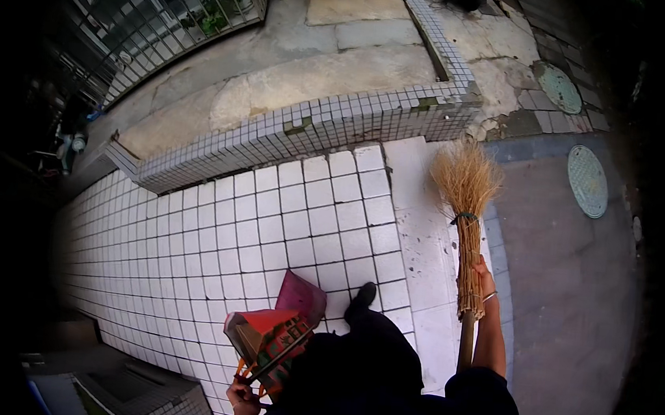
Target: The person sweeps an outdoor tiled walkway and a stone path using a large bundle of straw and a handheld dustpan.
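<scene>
Broom is held in R hand, right of ctr in the frame. Its long axis runs nearly vert., tipped a bit so the top end leans L. Bristles are pointed twd the top of the frame, fanned out & frayed; wooden handle is pointed twd the bottom edge, beside the R forearm. The bound straw shaft is gripped from its R side, fingers wrapped partly behind it; a dark tie is cinched just under the fan.

L hand, lwr L of ctr, is seen w/ fingers curled at the orange straps of a red bag & the lwr end of a dark stick. How these are split btwn the fingers can't be told. The stick is slanted up & R across the bag. A purple-pink pan-like piece is seen just above & R of the bag; whether it's joined to the stick can't be made out.

One dark shoe is planted on white floor tiles, mid-frame. A low tiled wall is set across the upr middle; two round covers are set in the ground, upr R.
</scene>
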Tool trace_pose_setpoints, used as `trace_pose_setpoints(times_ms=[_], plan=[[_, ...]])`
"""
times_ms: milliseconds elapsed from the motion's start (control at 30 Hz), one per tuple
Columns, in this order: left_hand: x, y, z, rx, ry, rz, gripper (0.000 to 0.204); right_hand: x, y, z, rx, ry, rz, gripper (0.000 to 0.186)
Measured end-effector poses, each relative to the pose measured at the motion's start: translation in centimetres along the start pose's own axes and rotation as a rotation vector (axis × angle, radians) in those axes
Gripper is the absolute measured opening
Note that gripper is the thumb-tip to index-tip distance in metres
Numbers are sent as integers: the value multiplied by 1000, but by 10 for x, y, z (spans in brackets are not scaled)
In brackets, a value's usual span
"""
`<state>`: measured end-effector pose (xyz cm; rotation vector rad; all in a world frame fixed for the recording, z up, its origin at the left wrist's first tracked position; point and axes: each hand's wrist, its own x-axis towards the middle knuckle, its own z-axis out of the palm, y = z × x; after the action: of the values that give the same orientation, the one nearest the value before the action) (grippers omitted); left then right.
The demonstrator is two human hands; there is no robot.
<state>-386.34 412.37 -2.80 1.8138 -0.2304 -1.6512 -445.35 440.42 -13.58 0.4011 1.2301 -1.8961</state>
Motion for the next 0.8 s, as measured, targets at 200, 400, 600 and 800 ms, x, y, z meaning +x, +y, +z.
trace_pose_setpoints(times_ms=[200, 400, 600, 800], plan=[[-33, -40, 2, 148, -88, -95, 10, -130, 44, 0, -129, 15, -11, 72], [-83, -68, -31, 145, -38, -84, 18, -199, 61, 56, -299, -51, 212, 69], [-102, -112, -58, 114, 49, -95, 37, -97, 64, 12, -467, -140, 282, 69], [-122, -184, -74, -132, 145, 107, 31, 52, -3, -114, -274, -169, 238, 75]])
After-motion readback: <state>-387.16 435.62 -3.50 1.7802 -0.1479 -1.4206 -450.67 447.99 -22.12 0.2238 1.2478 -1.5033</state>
